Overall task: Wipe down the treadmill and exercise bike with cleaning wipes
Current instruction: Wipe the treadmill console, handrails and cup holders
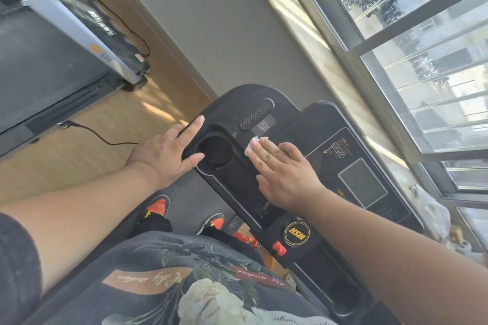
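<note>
I stand on a treadmill, facing its black console (245, 103), which has a round cup holder (215, 149) and a dark display (361, 183). My right hand (285, 170) lies flat with straight fingers and presses a small white cleaning wipe (251, 143) onto the console beside the cup holder. Only an edge of the wipe shows past the fingertips. My left hand (166, 152) rests on the console's left end, index finger along the far edge, thumb on the near rim, the other fingers hidden under the edge.
A second treadmill (52, 60) stands at the upper left on the wooden floor (105, 163), with a black cable (100, 137) trailing from it. A grey wall (211, 21) and large windows (422, 60) lie beyond the console. A red safety key (280, 247) sits near the console's logo.
</note>
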